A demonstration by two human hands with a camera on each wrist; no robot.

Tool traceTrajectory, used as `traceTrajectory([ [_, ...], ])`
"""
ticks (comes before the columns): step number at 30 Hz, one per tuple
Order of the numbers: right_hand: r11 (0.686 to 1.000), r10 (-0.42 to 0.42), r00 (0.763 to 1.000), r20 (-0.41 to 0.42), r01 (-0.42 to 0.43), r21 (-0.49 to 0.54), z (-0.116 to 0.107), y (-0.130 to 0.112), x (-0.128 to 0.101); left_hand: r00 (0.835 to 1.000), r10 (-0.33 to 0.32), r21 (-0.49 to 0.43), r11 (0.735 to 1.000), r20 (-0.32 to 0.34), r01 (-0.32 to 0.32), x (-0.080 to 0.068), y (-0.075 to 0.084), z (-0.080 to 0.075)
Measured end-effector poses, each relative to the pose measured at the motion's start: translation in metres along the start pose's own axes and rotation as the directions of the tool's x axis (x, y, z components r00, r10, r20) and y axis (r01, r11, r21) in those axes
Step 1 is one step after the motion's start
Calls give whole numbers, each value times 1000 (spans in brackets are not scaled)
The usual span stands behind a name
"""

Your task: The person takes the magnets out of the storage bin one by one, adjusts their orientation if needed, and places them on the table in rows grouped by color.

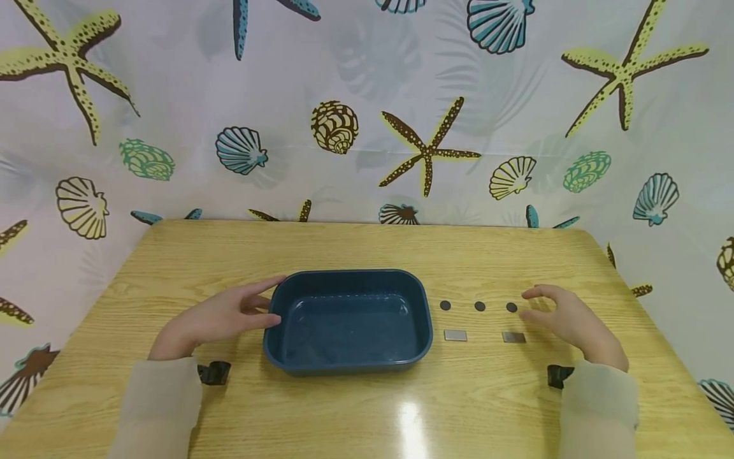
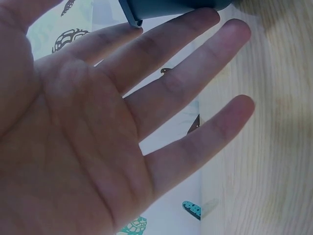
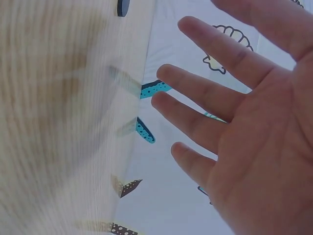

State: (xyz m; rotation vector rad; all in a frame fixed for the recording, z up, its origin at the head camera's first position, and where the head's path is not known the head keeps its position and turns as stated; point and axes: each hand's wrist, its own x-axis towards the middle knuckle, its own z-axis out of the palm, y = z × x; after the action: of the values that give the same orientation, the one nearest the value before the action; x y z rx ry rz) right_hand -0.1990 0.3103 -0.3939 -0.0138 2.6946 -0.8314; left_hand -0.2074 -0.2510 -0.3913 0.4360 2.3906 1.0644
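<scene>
A dark blue rectangular tray with rounded corners stands on the wooden table, and its inside is bare. At its left rim is my left hand, fingers spread; the fingertips reach the tray's wall and the thumb tip lies at the rim. Right of the tray sit three small black discs in a row: a left disc, a middle disc and a right disc. Two flat grey metal rectangles, a left one and a right one, lie below them. My right hand, holding nothing, hovers beside the right disc.
The light wooden table meets a white cloth printed with shells and starfish, which hangs behind and along both sides. Small black devices are at the left wrist and the right wrist.
</scene>
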Motion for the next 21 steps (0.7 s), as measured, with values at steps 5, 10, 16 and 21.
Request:
traceTrajectory([
  [5, 1000, -12, 1000, -11, 12, -5, 0, -3, 1, 1000, 1, 2, 1000, -5, -1, -1, 1, 0],
  [10, 1000, -25, 1000, -12, 25, -9, 2, -6, 3, 1000, 14, 5, 1000, 0, -14, 0, 3, 0],
  [16, 999, -42, 999, -19, 42, -22, 4, -9, 3, 1000, -16, 18, 1000, -15, 16, 1, 5, 1],
  [21, 997, -74, 996, -47, 72, -37, 6, -13, 5, 995, -3, 68, 998, -101, 10, 2, 7, 3],
])
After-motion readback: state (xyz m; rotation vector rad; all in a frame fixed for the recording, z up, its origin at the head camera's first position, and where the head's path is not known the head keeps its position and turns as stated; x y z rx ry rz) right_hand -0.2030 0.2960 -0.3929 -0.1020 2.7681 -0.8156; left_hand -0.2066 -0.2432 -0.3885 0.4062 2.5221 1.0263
